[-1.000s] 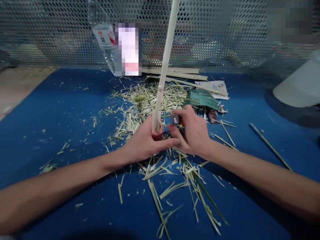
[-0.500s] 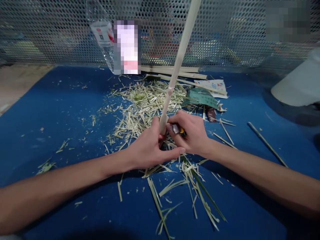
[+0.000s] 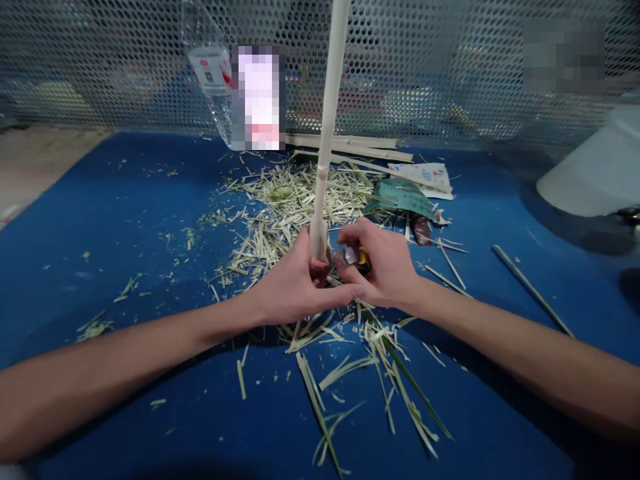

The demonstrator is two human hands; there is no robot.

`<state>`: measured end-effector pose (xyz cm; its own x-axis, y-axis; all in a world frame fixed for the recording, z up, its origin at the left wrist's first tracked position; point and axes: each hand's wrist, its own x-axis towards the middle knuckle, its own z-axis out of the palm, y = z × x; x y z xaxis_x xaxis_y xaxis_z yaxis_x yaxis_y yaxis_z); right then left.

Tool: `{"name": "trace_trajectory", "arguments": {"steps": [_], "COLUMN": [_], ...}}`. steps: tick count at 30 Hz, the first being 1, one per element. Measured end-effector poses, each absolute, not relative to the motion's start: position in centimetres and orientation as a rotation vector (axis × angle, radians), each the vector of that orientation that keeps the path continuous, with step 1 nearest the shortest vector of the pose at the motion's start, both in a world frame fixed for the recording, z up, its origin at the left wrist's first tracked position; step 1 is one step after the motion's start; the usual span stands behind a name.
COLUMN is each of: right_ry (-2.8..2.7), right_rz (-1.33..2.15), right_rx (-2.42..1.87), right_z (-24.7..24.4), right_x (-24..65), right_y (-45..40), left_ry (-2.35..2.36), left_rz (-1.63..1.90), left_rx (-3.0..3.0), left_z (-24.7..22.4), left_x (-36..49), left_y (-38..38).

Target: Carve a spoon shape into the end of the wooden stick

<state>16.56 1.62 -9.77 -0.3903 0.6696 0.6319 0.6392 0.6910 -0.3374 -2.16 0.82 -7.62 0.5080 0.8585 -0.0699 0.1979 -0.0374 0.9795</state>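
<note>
My left hand [image 3: 287, 283] is closed around the lower end of a long pale bamboo strip [image 3: 329, 107], which stands nearly upright and runs out of the top of the view. Its thumb reaches across to my right hand [image 3: 380, 263]. Closed in my right hand is a knife [image 3: 363, 257] with a black and yellow handle and a metal part at the front; the fingers hide most of it. The knife is just to the right of the strip's lower end. Under and beyond both hands lies a heap of bamboo shavings [image 3: 295, 200].
A perforated metal screen [image 3: 425, 67] borders the blue table [image 3: 150, 200] at the back. A plastic bottle [image 3: 213, 80] and a blurred phone [image 3: 259, 97] lean there. Bamboo strips [image 3: 350, 142], a green wrapper [image 3: 400, 195] and a white packet [image 3: 425, 177] lie behind; a white container [image 3: 595, 167] is right.
The top of the bamboo strip has swung left, so the strip is more upright. My right hand and the knife now stand slightly apart from it.
</note>
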Motion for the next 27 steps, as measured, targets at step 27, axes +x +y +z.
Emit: {"name": "trace_trajectory", "arguments": {"steps": [27], "right_ry": [-2.38], "right_rz": [-0.437], "right_rx": [-0.928], "right_z": [-10.03], "right_x": [16.98], "right_y": [1.63], "left_ry": [0.91], "left_rz": [0.697], "left_rx": [1.332], "left_z": [-7.36], "left_x": [-1.99], "left_y": [1.34]}}
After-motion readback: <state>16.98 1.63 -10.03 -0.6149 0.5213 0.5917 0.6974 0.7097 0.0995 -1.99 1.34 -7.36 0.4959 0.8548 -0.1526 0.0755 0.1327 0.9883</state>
